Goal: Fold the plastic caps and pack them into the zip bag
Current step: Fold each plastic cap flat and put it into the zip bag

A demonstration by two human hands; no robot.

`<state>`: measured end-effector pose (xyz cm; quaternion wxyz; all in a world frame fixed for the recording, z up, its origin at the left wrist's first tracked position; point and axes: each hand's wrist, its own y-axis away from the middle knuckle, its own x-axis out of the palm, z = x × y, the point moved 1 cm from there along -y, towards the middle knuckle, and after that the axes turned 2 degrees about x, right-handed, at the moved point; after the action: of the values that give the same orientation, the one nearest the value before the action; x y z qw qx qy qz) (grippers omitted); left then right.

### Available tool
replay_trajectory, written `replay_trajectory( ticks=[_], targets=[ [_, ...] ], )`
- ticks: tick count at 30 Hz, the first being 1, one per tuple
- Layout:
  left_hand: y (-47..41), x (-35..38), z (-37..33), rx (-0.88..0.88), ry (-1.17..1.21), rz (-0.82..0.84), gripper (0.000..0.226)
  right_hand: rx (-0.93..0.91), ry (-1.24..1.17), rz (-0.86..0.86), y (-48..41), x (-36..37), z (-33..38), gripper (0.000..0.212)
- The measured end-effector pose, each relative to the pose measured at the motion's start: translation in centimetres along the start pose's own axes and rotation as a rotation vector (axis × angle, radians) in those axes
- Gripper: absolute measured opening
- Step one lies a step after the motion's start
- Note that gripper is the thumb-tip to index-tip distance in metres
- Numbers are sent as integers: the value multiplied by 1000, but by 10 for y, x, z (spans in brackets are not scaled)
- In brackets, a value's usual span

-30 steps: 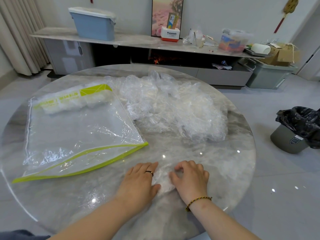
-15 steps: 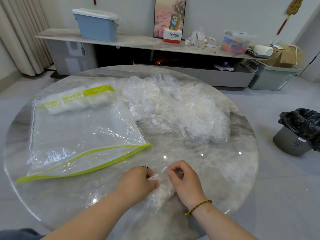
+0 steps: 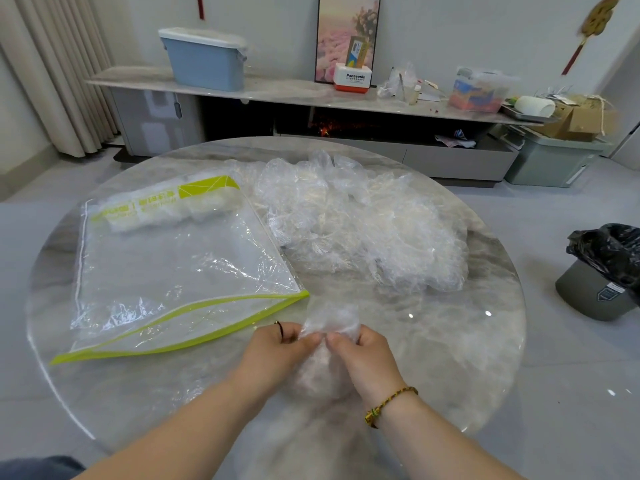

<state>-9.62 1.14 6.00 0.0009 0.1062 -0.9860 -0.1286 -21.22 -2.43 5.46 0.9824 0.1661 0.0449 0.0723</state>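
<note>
Crumpled clear plastic cap (image 3: pixel 329 320), over the round grey marble worktop (image 3: pixel 450 341): left hand (image 3: pixel 277 348) and right hand (image 3: pixel 360 355) fingers (image 3: pixel 306 338) clamped on it. Fold tight, press air out (film likely springs back). The green-edged clear zip bag (image 3: pixel 173 265) lies just left.

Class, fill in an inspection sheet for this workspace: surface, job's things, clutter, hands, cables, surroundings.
Surface: round marble table, glossy.
Job's things: zip bag lies flat at left, its green mouth gaping toward the person, with folded caps at its far end; a loose pile of caps lies to its right.
Clutter: blue box and clear tub on the shelf behind.
Hands: left hand and right hand both pinch one cap.
Cables: nothing seen.
Surroundings: bin with black liner on the floor at right; curtain at left.
</note>
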Motion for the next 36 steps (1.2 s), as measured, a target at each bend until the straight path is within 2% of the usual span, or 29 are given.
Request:
replay_trajectory(
  ticks=[2,4,6,9,11,12,14,15,18,20,22,23,26,28,30,31,34,36],
  targets=[
    [2,-6,-7,4,-30,-20,27,-26,38,-115,-7,2,8,38],
    [3,-22,-17,92,-185,-117,26,-58,40,-158,-14,4,17,40],
    [3,-44,-24,218,-462,-233,24,-63,26,-126,-18,11,24,37],
    [7,-78,-34,407,-934,-410,8,-50,8,-57,-18,24,26,34],
    [7,-103,-31,526,-1191,-455,36,-40,23,-4,-17,34,25,34],
    [6,-111,-28,524,-1327,-460,50,-39,31,14,-17,36,25,34],
    [8,-122,-25,303,-1444,-396,64,-48,51,52,-16,44,26,30],
    [8,-130,-20,217,-1449,-397,64,-55,56,67,-16,47,27,26],
    [8,-148,-17,172,-1465,-457,50,-64,77,111,-16,56,26,20],
    [7,-158,-14,152,-1350,-525,36,-70,85,129,-16,62,24,16],
    [8,-159,-15,142,-1253,-539,32,-94,111,131,-15,67,24,12],
    [11,-157,-17,163,-1236,-552,33,-123,136,138,-15,70,24,15],
    [15,-151,-18,333,-1133,-593,33,-248,250,168,-10,79,22,41],
    [23,-143,-21,478,-1051,-598,29,-349,396,188,-6,86,20,34],
    [30,-138,-24,622,-1098,-572,33,-447,586,194,-3,91,17,13],
    [33,-135,-24,677,-1126,-574,36,-485,653,186,-1,93,15,10],
    [42,-126,-24,740,-1095,-535,36,-507,726,186,7,98,15,16],
    [51,-119,-21,755,-1073,-498,36,-471,690,199,8,104,21,15]
  ],
)
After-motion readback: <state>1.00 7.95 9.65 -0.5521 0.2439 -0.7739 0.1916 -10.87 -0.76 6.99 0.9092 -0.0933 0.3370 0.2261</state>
